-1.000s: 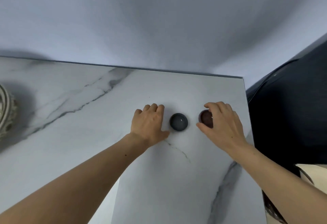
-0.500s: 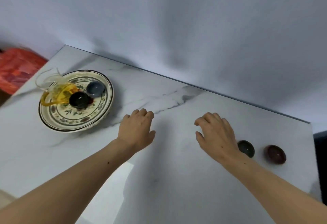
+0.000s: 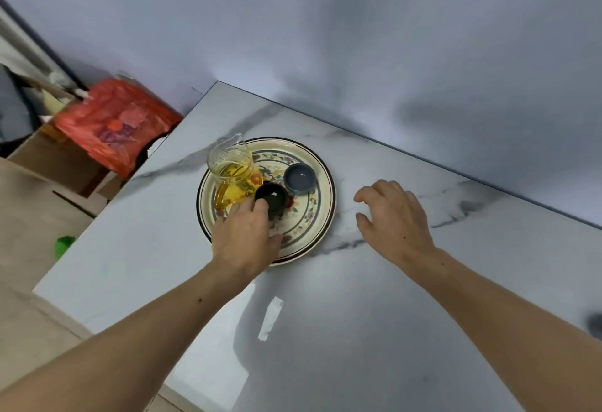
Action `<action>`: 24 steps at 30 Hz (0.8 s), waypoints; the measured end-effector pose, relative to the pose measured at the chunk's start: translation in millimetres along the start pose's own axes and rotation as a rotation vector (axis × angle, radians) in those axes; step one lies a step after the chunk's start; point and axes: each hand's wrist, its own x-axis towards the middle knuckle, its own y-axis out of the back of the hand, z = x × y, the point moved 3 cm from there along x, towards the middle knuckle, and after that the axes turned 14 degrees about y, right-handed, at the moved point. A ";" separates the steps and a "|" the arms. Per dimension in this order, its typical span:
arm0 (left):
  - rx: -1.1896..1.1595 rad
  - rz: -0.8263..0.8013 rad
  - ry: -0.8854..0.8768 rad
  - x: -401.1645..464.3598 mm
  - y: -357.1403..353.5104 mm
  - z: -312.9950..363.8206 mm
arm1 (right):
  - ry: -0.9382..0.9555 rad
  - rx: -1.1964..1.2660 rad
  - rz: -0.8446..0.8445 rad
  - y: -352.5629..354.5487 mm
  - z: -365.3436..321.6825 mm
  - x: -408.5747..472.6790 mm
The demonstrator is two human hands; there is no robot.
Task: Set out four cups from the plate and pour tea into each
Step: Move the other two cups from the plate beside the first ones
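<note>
Now the left hand closes its fingers on the black cup on the plate near the table's far-left corner, right hand open; its knuckles could knock the glass pitcher touching that cup.

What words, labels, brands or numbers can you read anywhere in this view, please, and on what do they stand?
None can be read.
The plate bears only a flower pattern, no writing.
The red bag shows blurred coloured patches; any print there is too blurred to read.
The jug and the two cups carry no marks.
</note>
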 end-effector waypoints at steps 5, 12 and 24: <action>-0.119 -0.064 0.235 12.0 -21.7 -10.2 | 0.086 0.000 -0.036 -14.8 -9.7 50.8; -0.286 -0.003 0.434 17.9 -37.7 3.0 | 0.211 -0.023 -0.140 -38.4 -9.8 95.3; -0.505 0.106 0.675 26.4 -54.3 20.5 | 0.320 -0.006 -0.167 -60.0 -10.8 122.0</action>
